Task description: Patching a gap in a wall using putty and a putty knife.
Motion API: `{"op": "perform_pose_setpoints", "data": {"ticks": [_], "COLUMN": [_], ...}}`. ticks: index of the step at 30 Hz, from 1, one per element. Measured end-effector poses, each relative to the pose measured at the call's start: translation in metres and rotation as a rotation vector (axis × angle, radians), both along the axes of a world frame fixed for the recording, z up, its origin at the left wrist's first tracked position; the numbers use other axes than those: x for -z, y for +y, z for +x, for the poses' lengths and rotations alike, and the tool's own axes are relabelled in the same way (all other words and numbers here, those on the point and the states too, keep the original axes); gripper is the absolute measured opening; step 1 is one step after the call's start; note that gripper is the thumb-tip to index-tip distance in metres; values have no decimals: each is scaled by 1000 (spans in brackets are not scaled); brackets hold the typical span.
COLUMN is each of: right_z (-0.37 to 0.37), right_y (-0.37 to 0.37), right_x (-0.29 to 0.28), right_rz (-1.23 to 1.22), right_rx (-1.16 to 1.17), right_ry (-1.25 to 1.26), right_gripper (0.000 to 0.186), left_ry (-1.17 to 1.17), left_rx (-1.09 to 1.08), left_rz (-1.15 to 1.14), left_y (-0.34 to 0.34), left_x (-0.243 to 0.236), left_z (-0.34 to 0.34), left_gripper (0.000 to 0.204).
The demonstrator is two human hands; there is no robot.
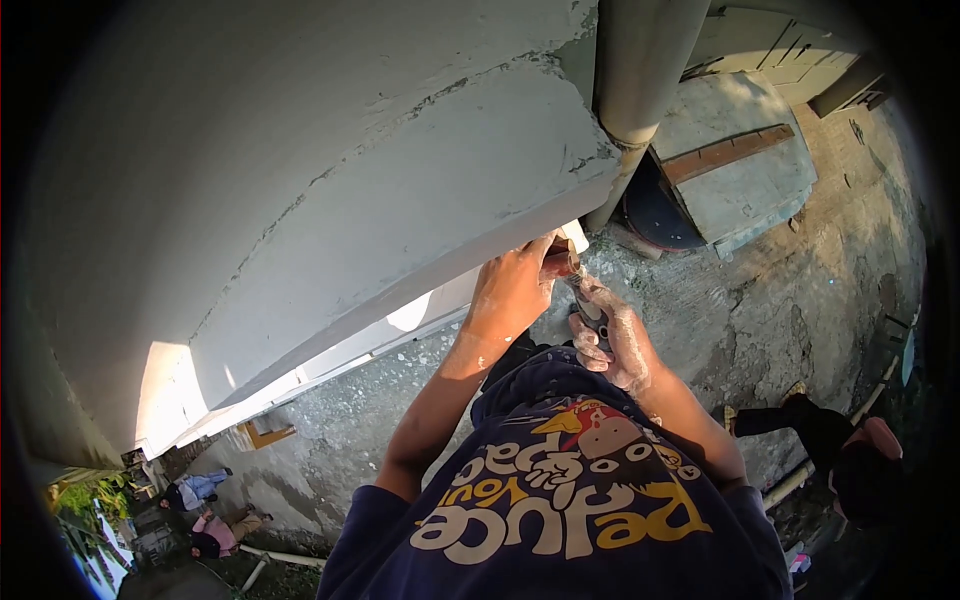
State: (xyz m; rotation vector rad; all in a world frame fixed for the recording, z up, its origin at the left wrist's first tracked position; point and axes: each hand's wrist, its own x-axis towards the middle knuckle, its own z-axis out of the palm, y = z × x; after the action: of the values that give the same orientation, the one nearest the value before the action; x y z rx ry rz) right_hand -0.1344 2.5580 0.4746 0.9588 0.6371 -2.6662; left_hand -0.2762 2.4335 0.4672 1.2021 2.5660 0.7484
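Note:
Both my hands are together in the middle, just below the lower edge of a pale plastered wall (400, 190). My left hand (512, 285) has its fingers closed around a small reddish-brown piece (562, 262), whose kind I cannot make out. Just to its right, my right hand (622, 335) is coated with white dust or plaster. Its fingers curl around a grey-handled tool (592, 308) with a dark round hole near its lower end. The tool's upper end meets the reddish-brown piece; fingers partly hide both.
A grey vertical pipe (650, 70) runs beside the wall. Beyond it stands a pale blue-grey block (745, 170) with a brown strip on top. Rough, paint-spotted ground (740, 310) lies below. Other people are at the lower left (225, 530) and at right (850, 450).

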Motion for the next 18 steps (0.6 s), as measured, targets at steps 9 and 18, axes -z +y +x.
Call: {"op": "perform_pose_setpoints", "data": {"ticks": [9,18], "right_z": [-5,-16], "right_y": [-6,-24], "right_x": [-1,4], "right_rz": [-51,-89], "right_rx": [1,72], "right_ry": [26,-12], "right_gripper": [26,22], "left_ry": [-33,-76], "left_rx": [-13,-10], "left_rz": [-11,-36], "left_y": [-9,-9], "left_x": [3,-6], "left_z": [-4,-15], "left_gripper": [61,58]}}
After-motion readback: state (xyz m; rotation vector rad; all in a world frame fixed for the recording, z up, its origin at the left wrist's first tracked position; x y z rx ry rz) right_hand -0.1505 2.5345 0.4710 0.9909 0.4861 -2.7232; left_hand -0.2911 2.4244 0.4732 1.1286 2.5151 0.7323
